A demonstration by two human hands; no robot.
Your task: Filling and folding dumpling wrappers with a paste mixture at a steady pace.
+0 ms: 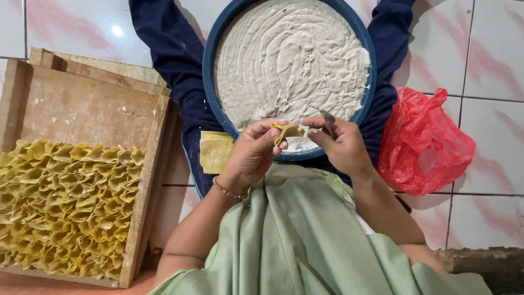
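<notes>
Head view: left hand (252, 155) pinches one folded yellow dumpling wrapper (287, 131) at centre; right hand (341, 145) grips one metal spoon (329, 121). One blue basin (209, 82) of paste at twelve o'clock; one wooden tray (82, 106) at nine; one red bag (423, 145) at three.

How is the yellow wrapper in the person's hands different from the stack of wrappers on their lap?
The wrapper pinched between the left hand and right hand is single and folded into a curled shape; the stack of wrappers lies flat, square and layered, untouched. The held one hangs over the blue basin; the stack rests on dark cloth. Both are the same pale yellow.
</notes>
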